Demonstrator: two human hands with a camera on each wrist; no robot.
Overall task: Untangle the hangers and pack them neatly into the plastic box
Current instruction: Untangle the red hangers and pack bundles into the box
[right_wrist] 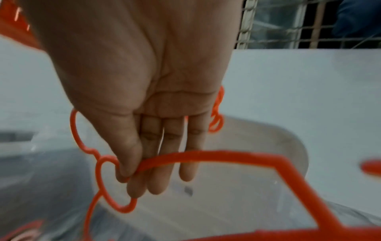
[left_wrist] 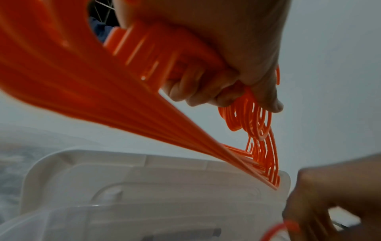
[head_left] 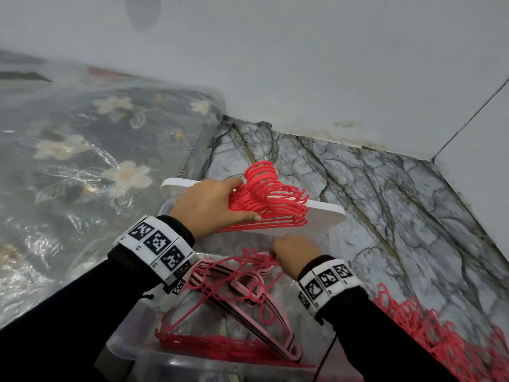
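We are mid-packing. Our left hand (head_left: 212,205) grips a squared stack of red hangers (head_left: 271,201) above the white lid (head_left: 325,213), beyond the plastic box (head_left: 129,348). Our right hand (head_left: 292,257) pinches a single hanger (right_wrist: 216,156) over the box's pile. Next, we judge, the stack goes in flat, hooks aligned.
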